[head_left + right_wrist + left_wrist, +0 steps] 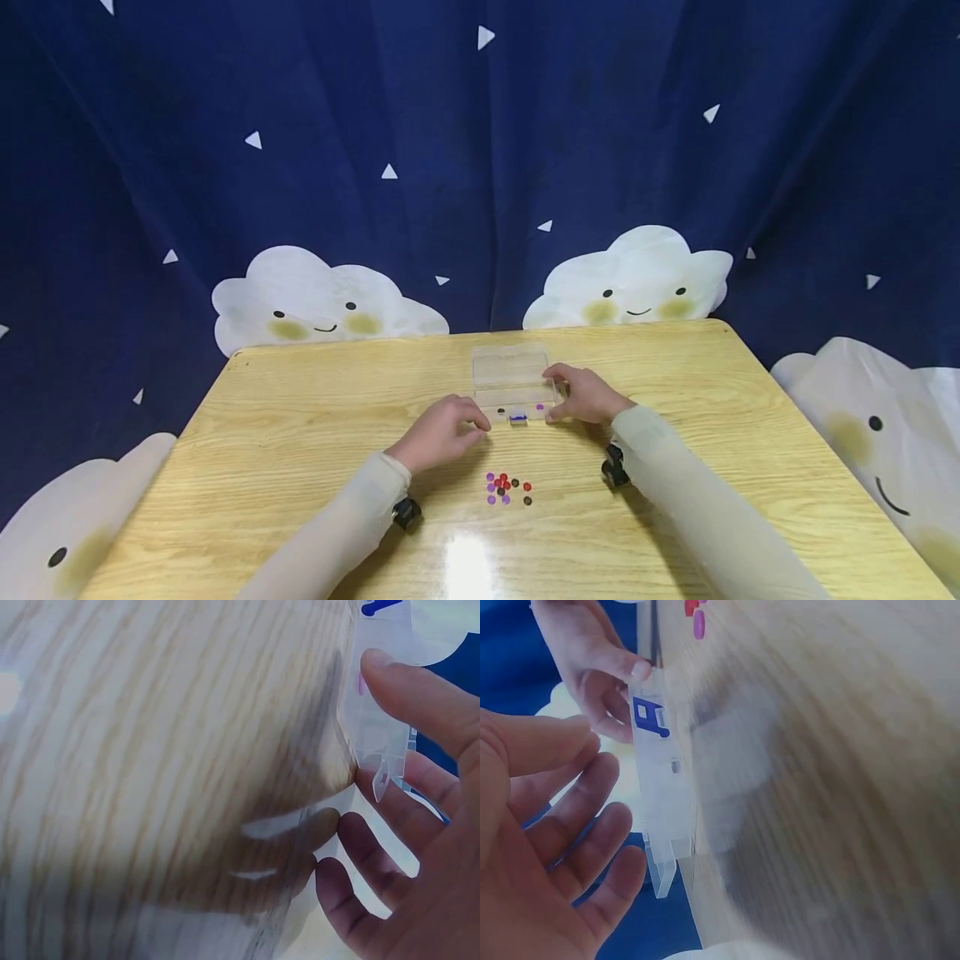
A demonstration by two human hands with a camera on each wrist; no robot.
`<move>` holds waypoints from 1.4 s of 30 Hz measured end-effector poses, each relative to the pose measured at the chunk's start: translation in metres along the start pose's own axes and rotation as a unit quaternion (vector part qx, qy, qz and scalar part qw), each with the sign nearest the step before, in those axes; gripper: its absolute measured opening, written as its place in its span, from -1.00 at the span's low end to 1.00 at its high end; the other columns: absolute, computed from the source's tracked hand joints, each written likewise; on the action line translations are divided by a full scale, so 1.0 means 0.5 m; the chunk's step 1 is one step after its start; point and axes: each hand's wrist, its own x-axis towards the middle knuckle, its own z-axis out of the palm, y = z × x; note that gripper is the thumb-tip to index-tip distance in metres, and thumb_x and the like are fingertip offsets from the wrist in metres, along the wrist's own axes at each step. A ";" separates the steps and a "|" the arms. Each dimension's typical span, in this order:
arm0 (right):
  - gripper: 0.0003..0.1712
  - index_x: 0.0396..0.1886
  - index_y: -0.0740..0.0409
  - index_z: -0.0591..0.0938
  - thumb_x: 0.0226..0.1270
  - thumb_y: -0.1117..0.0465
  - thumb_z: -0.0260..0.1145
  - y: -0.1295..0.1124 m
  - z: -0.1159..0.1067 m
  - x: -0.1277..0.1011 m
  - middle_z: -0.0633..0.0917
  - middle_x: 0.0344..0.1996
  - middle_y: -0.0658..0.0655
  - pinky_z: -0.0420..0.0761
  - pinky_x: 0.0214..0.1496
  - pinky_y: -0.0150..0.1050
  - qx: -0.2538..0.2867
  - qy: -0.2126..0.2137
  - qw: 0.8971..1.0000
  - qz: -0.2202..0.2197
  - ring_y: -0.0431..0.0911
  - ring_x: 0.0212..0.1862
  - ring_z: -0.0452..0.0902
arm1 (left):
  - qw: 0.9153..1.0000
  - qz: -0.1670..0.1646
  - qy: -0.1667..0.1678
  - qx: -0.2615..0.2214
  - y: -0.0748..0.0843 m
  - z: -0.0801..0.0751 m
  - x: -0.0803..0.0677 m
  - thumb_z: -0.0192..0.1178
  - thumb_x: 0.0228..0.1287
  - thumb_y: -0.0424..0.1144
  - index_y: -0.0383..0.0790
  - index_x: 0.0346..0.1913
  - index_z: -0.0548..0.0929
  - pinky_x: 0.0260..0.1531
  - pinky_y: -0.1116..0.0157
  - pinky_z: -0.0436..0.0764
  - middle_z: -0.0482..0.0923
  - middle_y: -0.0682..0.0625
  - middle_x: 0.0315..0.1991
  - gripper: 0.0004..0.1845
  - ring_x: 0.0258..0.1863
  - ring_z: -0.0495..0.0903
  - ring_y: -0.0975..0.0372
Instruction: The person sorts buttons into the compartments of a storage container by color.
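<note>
the small heap of red, purple and dark round beads (pixel 506 489) near the worktop's (pixel 300 433) front edge could scatter if the right hand (pixel 585 397), pinching the open clear plastic compartment box (pixel 513 387), jerks it against the relaxed, empty left hand (pixel 442 432).

both forearms reach forward, sleeved to the wrist, converging toward centre. left hand (pixel 442 431) lies knuckles up, fingers loosely extended and slightly spread, holding nothing. right hand (pixel 587 395) knuckles up, thumb (pixel 420 694) pressing against fingers (pixel 390 817) curled beneath, in a pinch.
</note>
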 end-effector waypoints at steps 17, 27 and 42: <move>-0.15 0.35 0.08 0.41 0.05 0.09 0.57 0.007 0.005 0.005 0.49 0.32 0.35 0.52 0.24 0.12 0.006 -0.002 1.000 -0.001 0.19 0.20 0.52 | 0.998 0.010 -0.063 0.025 -0.002 0.021 -0.032 0.33 0.22 -0.29 -0.09 -0.17 0.78 0.06 0.25 0.62 0.74 0.10 -0.20 -0.86 -0.13 0.66 0.27; -0.15 0.34 0.08 0.42 0.05 0.09 0.58 0.010 0.006 0.006 0.49 0.32 0.34 0.54 0.20 0.10 0.014 0.000 1.000 -0.001 0.18 0.19 0.52 | 0.997 0.016 -0.078 0.015 0.004 0.031 -0.033 0.35 0.22 -0.25 -0.06 -0.20 0.78 -0.07 0.36 0.60 0.73 0.12 -0.24 -0.89 -0.23 0.59 0.37; -0.15 0.34 0.07 0.43 0.04 0.09 0.58 0.011 0.007 0.008 0.50 0.33 0.33 0.54 0.22 0.09 0.013 0.004 1.000 0.005 0.19 0.21 0.52 | 0.991 0.022 -0.118 0.053 0.012 0.034 -0.020 0.35 0.24 -0.22 -0.01 -0.21 0.80 -0.04 0.39 0.57 0.72 0.17 -0.24 -0.90 -0.23 0.56 0.40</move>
